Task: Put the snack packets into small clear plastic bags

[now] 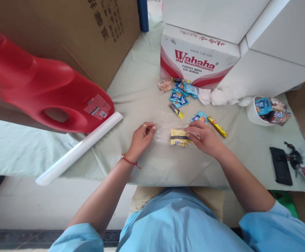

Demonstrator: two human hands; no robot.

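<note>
My left hand (143, 135) is closed, thumb against fingers, pinching the edge of a clear plastic bag (163, 134). At the bag's other end my right hand (203, 136) grips a yellow snack packet (178, 136) with a dark stripe and a barcode. The packet seems to lie inside the clear film, though its exact edges are hard to make out. Just beyond the right hand are a blue snack packet (198, 116) and a long yellow wrapped bar (217, 126). A smaller yellow and dark wrapped stick (176, 111) lies farther off.
Blue packets (178, 96) lie piled before a Wahaba carton (194, 59). A white tub (259, 113) of snacks, a black phone (280, 166) and keys (294, 155) sit at right. Leftward are a white roll (81, 148), a red jug (60, 87) and a cardboard box (89, 35).
</note>
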